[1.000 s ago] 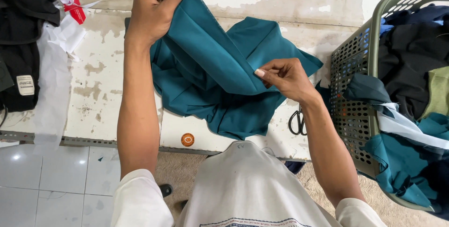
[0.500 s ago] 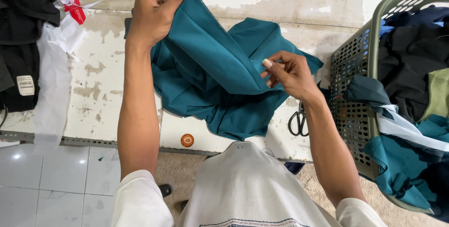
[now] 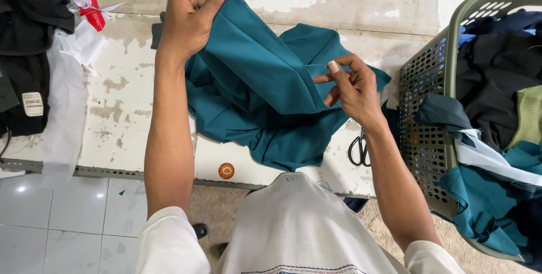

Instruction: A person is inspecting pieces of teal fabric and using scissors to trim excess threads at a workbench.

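Plainly soft and light, the teal cloth (image 3: 265,93) drapes between both hands' fingers, left hand (image 3: 189,17) and right hand (image 3: 350,85) clamped on its edges.

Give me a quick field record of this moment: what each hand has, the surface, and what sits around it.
left hand: raised, pinching the top edge of the teal cloth
right hand: pinching a fold of the same cloth, lower down
surface: worn white table, paint flaking
right side: green perforated basket filled with mixed garments
scissors: on the table beside the basket
far left: black garment
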